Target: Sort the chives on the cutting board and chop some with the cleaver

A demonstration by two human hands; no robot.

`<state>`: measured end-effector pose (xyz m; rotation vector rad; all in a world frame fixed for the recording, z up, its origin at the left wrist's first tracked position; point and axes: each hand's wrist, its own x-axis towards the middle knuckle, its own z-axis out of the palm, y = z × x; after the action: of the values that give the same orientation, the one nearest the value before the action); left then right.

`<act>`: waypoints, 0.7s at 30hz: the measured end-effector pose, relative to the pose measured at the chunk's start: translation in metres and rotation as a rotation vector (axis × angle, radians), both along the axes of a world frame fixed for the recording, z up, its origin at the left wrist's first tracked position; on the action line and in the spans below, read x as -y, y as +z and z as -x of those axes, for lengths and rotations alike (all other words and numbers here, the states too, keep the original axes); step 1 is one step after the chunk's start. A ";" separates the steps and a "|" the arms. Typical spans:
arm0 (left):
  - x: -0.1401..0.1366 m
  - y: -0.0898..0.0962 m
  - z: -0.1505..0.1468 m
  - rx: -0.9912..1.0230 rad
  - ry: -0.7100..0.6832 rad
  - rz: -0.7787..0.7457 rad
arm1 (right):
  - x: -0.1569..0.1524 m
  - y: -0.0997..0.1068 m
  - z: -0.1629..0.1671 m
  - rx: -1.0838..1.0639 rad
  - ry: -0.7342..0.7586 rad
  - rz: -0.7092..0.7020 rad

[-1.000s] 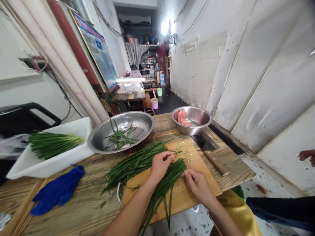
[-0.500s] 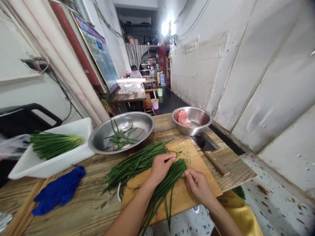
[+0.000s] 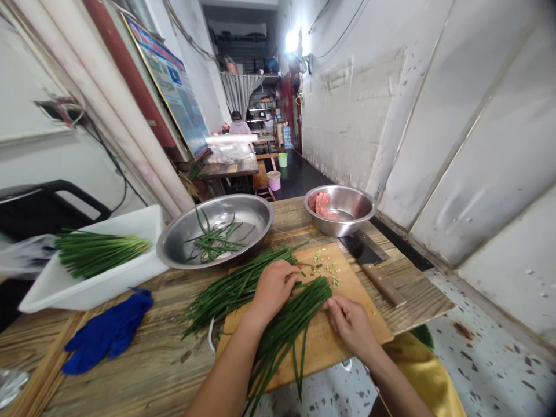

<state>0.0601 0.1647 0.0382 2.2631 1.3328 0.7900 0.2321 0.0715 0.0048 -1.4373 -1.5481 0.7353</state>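
A bunch of garlic chives [image 3: 289, 321] lies across the wooden cutting board [image 3: 324, 347], its trimmed ends toward the far side. My right hand [image 3: 351, 325] is closed at the right edge of this bunch, thumb and finger pinching at the chive ends. My left hand [image 3: 274, 285] rests between this bunch and a second pile of chives [image 3: 234, 284] to its left. Its fingers are bent down and closed together; what they hold is hidden. Small cut chive bits [image 3: 328, 267] are scattered at the board's far end.
A cleaver [image 3: 382, 284] lies right of the board, partly under a steel bowl [image 3: 358, 223] with pink meat [image 3: 324, 205]. Left stand a steel basin [image 3: 256, 217] with loose chives, a white tub [image 3: 152, 223] with chives, and a blue glove [image 3: 104, 330]. A person [image 3: 238, 124] sits far back.
My left hand has drawn back left from the chive ends toward the second pile. My right hand stays by the bunch's edge with little movement. The view has shifted slightly.
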 end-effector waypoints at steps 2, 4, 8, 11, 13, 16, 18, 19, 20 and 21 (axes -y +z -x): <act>0.000 0.002 0.004 -0.181 -0.035 -0.022 | 0.000 -0.001 0.000 0.007 -0.002 -0.004; 0.001 0.002 0.006 -0.296 -0.015 -0.020 | 0.001 -0.001 0.000 0.006 -0.002 -0.010; 0.000 -0.001 0.005 -0.323 0.015 0.024 | 0.001 -0.001 -0.001 -0.004 0.009 -0.006; 0.001 -0.001 0.003 -0.263 0.015 0.021 | 0.001 0.000 -0.001 -0.003 0.018 0.000; 0.002 -0.001 0.001 -0.214 0.038 0.010 | 0.001 -0.001 -0.001 -0.004 0.012 -0.001; 0.002 -0.003 -0.002 -0.140 0.083 0.008 | 0.001 -0.001 -0.001 -0.001 0.006 -0.007; 0.001 -0.005 -0.002 -0.101 0.099 0.018 | 0.000 0.000 -0.001 0.008 0.007 -0.009; 0.000 -0.007 -0.002 -0.083 0.104 0.029 | 0.000 0.001 0.000 0.012 0.006 -0.008; -0.001 -0.008 -0.001 -0.067 0.106 0.040 | 0.000 0.001 0.000 0.016 0.006 -0.007; -0.002 -0.009 -0.001 -0.054 0.103 0.049 | 0.000 0.002 0.000 0.019 0.005 -0.007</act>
<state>0.0611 0.1672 0.0288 2.2075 1.4874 0.7259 0.2324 0.0710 0.0067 -1.4397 -1.5681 0.7203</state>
